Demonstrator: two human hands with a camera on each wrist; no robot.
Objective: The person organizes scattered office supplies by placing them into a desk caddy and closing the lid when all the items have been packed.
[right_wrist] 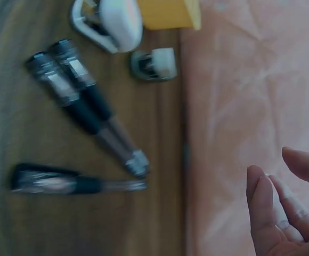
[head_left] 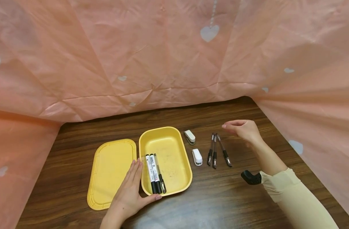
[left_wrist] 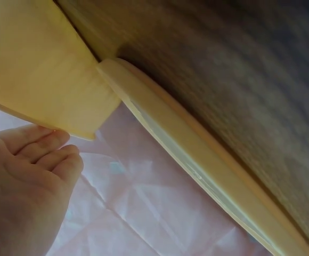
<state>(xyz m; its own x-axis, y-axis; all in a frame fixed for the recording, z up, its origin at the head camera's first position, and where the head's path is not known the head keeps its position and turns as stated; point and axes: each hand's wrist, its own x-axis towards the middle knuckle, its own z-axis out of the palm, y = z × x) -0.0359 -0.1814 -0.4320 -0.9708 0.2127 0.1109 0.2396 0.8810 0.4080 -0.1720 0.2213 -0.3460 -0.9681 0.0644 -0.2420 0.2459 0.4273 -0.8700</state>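
A yellow plastic box (head_left: pixel 174 165) sits mid-table, holding two white markers (head_left: pixel 150 173) with black ends and a black-grip pen (head_left: pixel 162 183) along its left side. My left hand (head_left: pixel 126 194) rests against the box, straight fingers at the left rim and thumb at the near rim; the left wrist view shows the fingertips touching its wall (left_wrist: pixel 48 69). To the right, my right hand (head_left: pixel 244 128) hovers above the table just beyond the pens, holding nothing. In the right wrist view its thumb stands apart from the fingers (right_wrist: pixel 262 205). Three clear pens (head_left: pixel 224 151) with black grips lie nearest it.
Left of the box lies its flat yellow lid (head_left: pixel 114 168). Two white mini staplers (head_left: pixel 190 136) are between the box and the pens. A black device (head_left: pixel 251 177) is attached at the right sleeve cuff. Pink cloth (head_left: pixel 168 63) hangs around the table's back and sides.
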